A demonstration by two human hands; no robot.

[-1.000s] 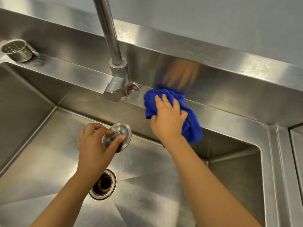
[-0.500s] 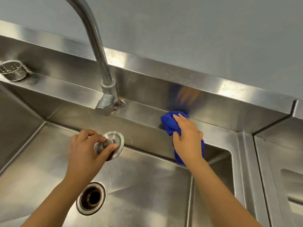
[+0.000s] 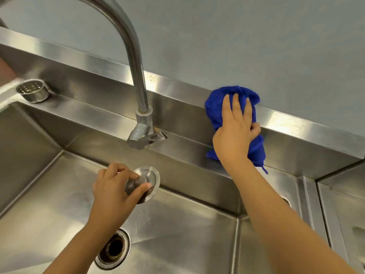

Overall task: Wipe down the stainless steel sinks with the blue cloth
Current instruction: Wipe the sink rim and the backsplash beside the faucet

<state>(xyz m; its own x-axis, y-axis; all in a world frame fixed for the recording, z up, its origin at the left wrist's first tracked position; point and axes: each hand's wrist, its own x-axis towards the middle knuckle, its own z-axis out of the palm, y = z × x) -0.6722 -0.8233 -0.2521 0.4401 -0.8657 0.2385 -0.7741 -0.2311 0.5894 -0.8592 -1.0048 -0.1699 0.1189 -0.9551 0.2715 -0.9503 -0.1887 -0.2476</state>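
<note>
Nearest, over the open drain (image 3: pixel 113 251), left hand (image 3: pixel 114 189) pinching the drain stopper (image 3: pixel 145 183) by its knob; beyond, right hand (image 3: pixel 236 133) spread flat on the bunched blue cloth (image 3: pixel 215 107), pressed against the sink (image 3: pixel 177 115) backsplash, probably soft, light, easily gripped anywhere.

Right hand (image 3: pixel 235 133) pressing blue cloth (image 3: pixel 215 107) on backsplash, left hand (image 3: pixel 112 192) apparently holding drain stopper (image 3: pixel 150 175)

Right hand (image 3: pixel 236 133) flat on bunched blue cloth (image 3: pixel 215 107), against stainless steel backsplash (image 3: pixel 296 133), right of curved metal faucet (image 3: pixel 138 76). Left hand (image 3: pixel 112 192) over steel sink basin (image 3: pixel 49 194), pinching round metal drain stopper (image 3: pixel 147 179) above open drain hole (image 3: pixel 113 249). Perforated metal strainer cup (image 3: pixel 32 90) on ledge, far left.
</note>
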